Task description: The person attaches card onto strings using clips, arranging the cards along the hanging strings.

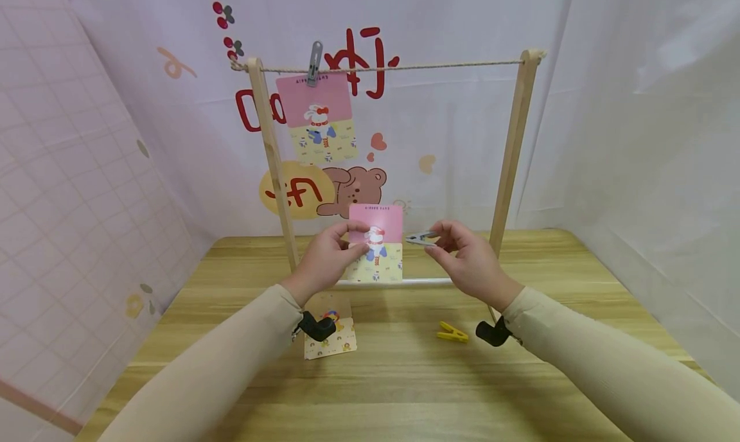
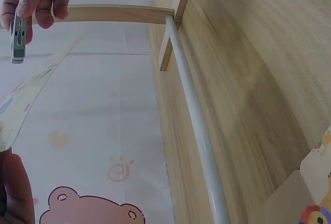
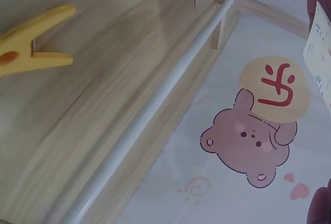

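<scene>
At five o'clock, on the tabletop: one yellow clothespin, lying on its side.
At seven o'clock, on the tabletop: one lion-print card, part hidden behind the left wrist.
Left hand: pinching the raised rabbit card at its nine o'clock edge.
Raised rabbit card: mid-air, mid-view, pink half up, yellow half below.
Right hand: at the card's three o'clock, gripping a grey clothespin between thumb and fingers.
Grey clothespin: just beside the card's three o'clock edge, apart from it.
White rod: low crossbar of the wooden drying frame.
Twine line: at twelve o'clock, strung between the posts.
Hung rabbit card: at eleven o'clock, held to the twine by a second grey clothespin.
Backdrop: white cloth, bear and hearts printed.
</scene>
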Action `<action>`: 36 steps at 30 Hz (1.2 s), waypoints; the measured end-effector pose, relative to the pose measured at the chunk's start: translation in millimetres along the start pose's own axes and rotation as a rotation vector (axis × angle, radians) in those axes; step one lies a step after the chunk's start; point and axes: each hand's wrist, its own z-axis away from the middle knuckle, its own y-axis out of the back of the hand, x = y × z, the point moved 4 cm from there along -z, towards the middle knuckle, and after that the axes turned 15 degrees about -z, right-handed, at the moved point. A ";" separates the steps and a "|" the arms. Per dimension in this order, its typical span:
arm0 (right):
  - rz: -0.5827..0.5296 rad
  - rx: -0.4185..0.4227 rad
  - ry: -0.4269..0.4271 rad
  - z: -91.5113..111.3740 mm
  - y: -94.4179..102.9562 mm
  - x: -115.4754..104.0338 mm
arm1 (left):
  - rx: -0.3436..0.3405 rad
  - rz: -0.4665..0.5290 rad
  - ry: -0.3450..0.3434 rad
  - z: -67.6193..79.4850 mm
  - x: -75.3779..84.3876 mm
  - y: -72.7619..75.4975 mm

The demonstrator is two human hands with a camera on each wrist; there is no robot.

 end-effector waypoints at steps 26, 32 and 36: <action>-0.017 0.026 0.037 -13.8 3.4 -16.0 | 0.044 0.043 -0.061 -8.6 14.3 16.0; -0.019 0.033 0.041 -17.8 5.1 -19.4 | 0.059 0.041 -0.070 -10.3 16.7 20.6; -0.016 0.045 0.049 -21.2 6.7 -21.3 | 0.058 0.046 -0.068 -11.7 19.0 23.3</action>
